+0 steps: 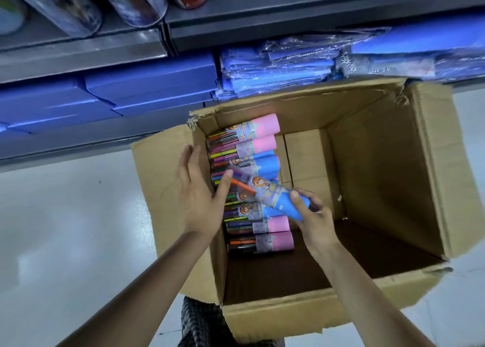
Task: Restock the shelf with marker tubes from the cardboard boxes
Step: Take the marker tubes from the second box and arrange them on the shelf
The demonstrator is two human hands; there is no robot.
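While my right hand [312, 215] grips the tube [273, 194] by its blue cap, left hand [199, 191] flat-fingered alongside; light, slick plastic, I reckon.

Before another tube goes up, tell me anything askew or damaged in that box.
The cardboard box has torn, frayed flap corners. One blue-capped marker tube lies diagonally across the neat row, only because the right hand grips it.

marker tubes [252, 178] stacked in cardboard box [380, 163] left side, shelf [236, 21] behind

Bare forearms [147, 281]; checked black-and-white garment [196, 320] below.
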